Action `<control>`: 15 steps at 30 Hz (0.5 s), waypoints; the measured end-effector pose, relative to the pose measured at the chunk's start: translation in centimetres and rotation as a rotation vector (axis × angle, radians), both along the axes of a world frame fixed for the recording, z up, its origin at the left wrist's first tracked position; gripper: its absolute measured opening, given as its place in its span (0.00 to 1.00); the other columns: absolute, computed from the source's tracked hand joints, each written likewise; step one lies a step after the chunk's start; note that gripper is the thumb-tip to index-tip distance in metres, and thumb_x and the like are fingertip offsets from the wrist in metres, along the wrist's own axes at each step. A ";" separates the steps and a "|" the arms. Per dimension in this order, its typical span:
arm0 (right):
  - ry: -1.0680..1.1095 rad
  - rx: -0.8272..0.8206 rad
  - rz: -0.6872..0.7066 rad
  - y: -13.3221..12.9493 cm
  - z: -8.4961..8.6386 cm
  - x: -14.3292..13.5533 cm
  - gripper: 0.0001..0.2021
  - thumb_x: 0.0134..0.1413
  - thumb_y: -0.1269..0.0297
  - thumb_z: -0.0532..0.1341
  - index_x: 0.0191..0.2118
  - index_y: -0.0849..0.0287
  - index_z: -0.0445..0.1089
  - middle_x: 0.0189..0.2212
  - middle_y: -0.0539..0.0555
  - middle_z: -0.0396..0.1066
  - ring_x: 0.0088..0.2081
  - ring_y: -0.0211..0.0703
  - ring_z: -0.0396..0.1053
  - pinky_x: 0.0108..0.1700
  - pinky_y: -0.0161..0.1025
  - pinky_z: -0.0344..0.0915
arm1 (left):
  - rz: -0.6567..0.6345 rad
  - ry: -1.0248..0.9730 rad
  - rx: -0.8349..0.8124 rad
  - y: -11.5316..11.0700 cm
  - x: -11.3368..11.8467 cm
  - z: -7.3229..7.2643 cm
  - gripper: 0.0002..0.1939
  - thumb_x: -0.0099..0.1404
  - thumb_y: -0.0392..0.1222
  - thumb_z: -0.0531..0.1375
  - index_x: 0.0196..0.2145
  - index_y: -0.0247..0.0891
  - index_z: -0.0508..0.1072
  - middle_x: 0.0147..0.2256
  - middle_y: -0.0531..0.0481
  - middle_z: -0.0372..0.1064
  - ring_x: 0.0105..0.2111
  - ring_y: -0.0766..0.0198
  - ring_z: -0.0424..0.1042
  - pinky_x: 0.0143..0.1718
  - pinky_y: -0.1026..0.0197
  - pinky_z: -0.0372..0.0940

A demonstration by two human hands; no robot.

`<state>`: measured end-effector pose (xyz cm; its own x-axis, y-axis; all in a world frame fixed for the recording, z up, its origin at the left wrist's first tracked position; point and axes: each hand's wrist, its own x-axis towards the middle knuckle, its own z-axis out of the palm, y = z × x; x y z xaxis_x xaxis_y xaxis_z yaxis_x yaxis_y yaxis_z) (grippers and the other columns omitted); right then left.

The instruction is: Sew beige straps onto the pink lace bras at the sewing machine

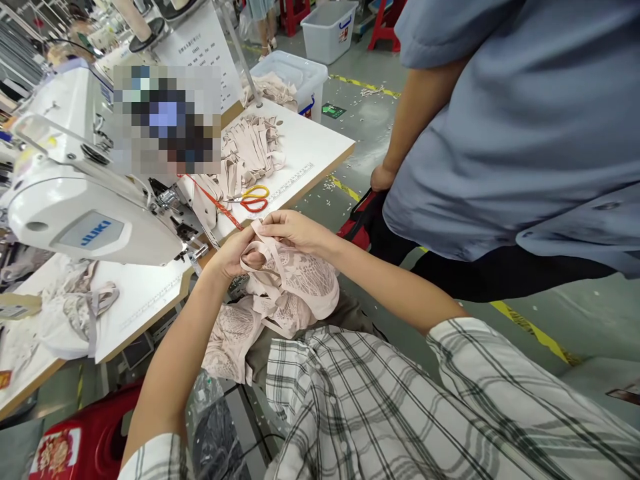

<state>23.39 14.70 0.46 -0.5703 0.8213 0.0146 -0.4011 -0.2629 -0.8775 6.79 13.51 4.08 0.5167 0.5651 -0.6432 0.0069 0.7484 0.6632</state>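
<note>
A pale pink lace bra (310,280) lies across my lap, its cups facing up and its straps bunched above them. My left hand (235,253) is closed around the strap side of it, with a loop of strap by its fingers. Close beside it, my right hand (283,227) pinches a pink strap (273,252) between thumb and fingers. Both hands are almost touching, just off the front edge of the sewing table (325,143). More pink lace cups (233,333) hang lower, under my left forearm.
A white JUKI sewing machine (95,227) stands at left. Scissors (254,199) and a pile of pink straps (253,150) lie on the table. Another bra (70,313) is at far left. A person in a blue-grey shirt (525,133) stands close on the right. Plastic bins (327,33) stand behind.
</note>
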 end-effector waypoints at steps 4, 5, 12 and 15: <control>0.006 -0.002 0.008 -0.2 0.1 0.2 0.13 0.47 0.62 0.70 0.25 0.60 0.65 0.15 0.41 0.56 0.17 0.27 0.47 0.19 0.29 0.42 | 0.005 0.009 -0.010 -0.2 0.1 0.1 0.34 0.73 0.61 0.45 0.17 0.35 0.61 0.08 0.57 0.49 0.07 0.77 0.46 0.09 0.75 0.49; 0.011 -0.001 0.016 -0.2 0.1 0.2 0.14 0.47 0.61 0.70 0.25 0.60 0.65 0.15 0.41 0.56 0.17 0.27 0.46 0.19 0.29 0.41 | 0.005 0.010 -0.009 -0.3 0.1 0.1 0.34 0.73 0.61 0.45 0.17 0.35 0.61 0.08 0.57 0.49 0.07 0.77 0.46 0.09 0.76 0.49; 0.019 0.013 0.010 -0.6 0.3 0.4 0.16 0.45 0.58 0.72 0.25 0.59 0.66 0.16 0.41 0.56 0.17 0.27 0.47 0.19 0.30 0.44 | -0.015 0.024 -0.005 -0.5 0.6 0.9 0.32 0.73 0.60 0.44 0.19 0.35 0.63 0.09 0.58 0.47 0.07 0.76 0.45 0.08 0.75 0.47; -0.005 0.006 0.004 -0.2 0.4 0.6 0.15 0.45 0.58 0.72 0.26 0.60 0.68 0.17 0.43 0.60 0.18 0.28 0.52 0.20 0.29 0.49 | -0.005 0.068 0.060 -0.5 0.8 0.7 0.30 0.70 0.63 0.50 0.21 0.36 0.65 0.09 0.60 0.47 0.08 0.77 0.44 0.09 0.75 0.45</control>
